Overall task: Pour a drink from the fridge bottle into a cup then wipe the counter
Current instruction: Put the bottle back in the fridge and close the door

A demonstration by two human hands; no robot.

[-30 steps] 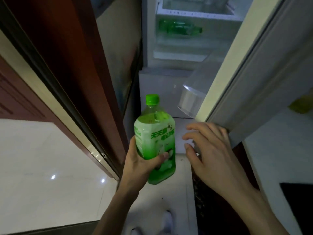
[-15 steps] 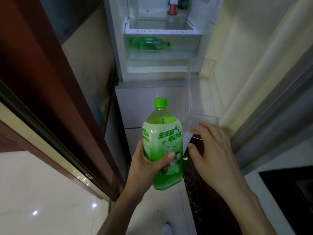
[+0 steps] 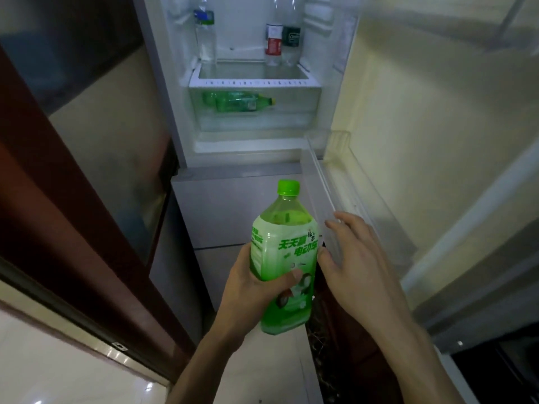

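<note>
Green tea bottle is out in front of the open fridge, my left grip wrapped round its lower half, thumb on the label. Right grip is loose and empty, just beside it. Bottle's near upright, long axis vertical, cap up. I'd push the fridge door shut with the free one and keep that cap on top.

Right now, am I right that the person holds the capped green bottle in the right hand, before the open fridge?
Not quite: the head view shows the left hand gripping the capped green bottle, while the right hand is open beside it. The fridge is indeed open.
</note>
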